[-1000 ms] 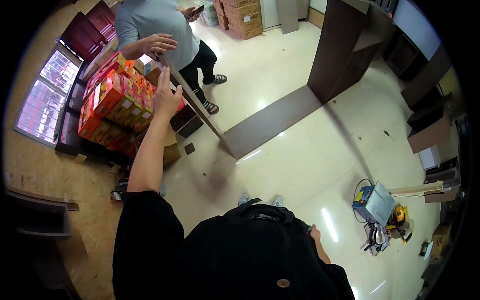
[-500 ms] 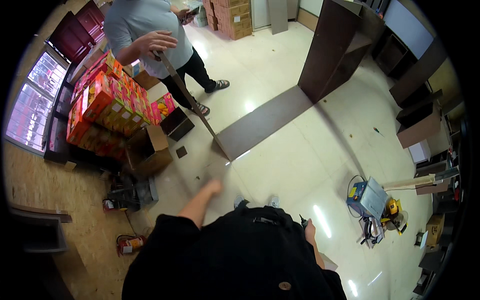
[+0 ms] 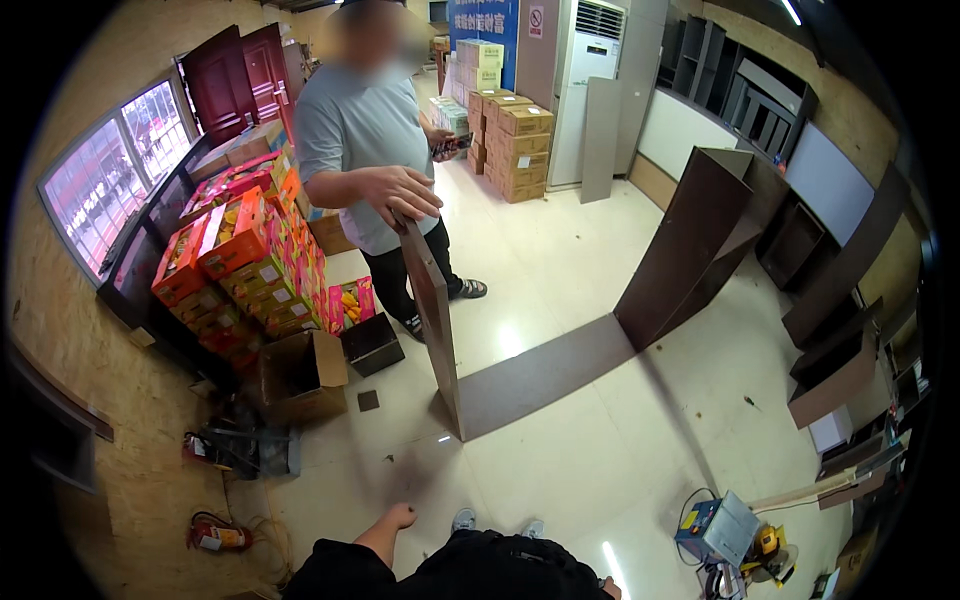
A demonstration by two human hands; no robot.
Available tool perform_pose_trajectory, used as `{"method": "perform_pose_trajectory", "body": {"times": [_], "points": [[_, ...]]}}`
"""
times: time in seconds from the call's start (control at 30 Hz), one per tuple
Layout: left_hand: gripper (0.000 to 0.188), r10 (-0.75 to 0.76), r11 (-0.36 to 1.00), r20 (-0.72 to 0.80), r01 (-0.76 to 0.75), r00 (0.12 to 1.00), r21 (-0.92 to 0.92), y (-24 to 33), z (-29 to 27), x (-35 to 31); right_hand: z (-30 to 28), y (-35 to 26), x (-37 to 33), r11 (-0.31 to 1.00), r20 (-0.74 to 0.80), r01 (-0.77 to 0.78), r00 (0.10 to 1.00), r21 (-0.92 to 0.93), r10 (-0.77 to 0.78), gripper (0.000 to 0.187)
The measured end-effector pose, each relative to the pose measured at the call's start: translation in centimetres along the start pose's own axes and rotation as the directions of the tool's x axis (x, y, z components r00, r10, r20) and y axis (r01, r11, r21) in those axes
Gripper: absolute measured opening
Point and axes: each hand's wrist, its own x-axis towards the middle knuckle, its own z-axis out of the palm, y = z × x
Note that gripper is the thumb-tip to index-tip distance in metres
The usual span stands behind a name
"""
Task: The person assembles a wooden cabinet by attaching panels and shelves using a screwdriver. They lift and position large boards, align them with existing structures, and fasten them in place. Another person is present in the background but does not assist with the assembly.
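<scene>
My left hand hangs low in front of me, its fingers curled; whatever it may hold is hidden. Only a sliver of my right hand shows at the lower edge; the dark, pointed hand tool seen in it half a second earlier is out of sight. Before me, a long dark brown board lies on the floor between an upright panel and a tall brown cabinet piece. A co-worker's hand rests on the upright panel's top, while their other hand holds a phone-like object.
Fruit cartons are stacked at left beside an open cardboard box. A fire extinguisher stands low left. A blue machine and a yellow power tool sit at lower right. Brown furniture parts line the right side.
My view has tilted upward, so both hands sit lower in the picture and my right hand is mostly cut off. The co-worker's hand stays on the upright panel.
</scene>
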Motion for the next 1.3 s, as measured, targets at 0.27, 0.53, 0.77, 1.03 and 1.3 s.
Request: {"method": "perform_pose_trajectory", "body": {"times": [0.27,0.53,0.77,1.03,1.3], "points": [[0.040,0.417,0.902,-0.014,-0.416,0.909,-0.114,13.5,-1.3,3.5,-2.8,-14.9,-2.0,0.987,-0.066,0.019,0.998,0.160,-0.009,0.054],[0.042,0.334,0.935,0.364,-0.354,0.869,-0.013,11.8,3.1,3.2,-7.6,-12.6,-7.8,0.971,-0.309,-0.052,0.943,0.233,0.125,0.049],[0.041,-0.077,0.996,0.268,0.087,0.960,-0.026,-2.0,3.1,5.7,-7.1,2.7,-8.4,0.810,-0.467,-0.443,0.663,0.385,0.585,0.058],[0.033,-0.245,0.965,0.118,0.230,0.962,0.126,10.3,-1.1,5.5,-11.4,-0.9,4.9,0.688,-0.335,-0.366,0.670,0.627,0.662,0.055],[0.032,0.596,0.800,0.033,-0.589,0.802,-0.115,50.6,5.8,5.2,-23.8,-12.2,17.0,0.943,-0.308,-0.237,0.902,0.235,0.303,0.054]]}}
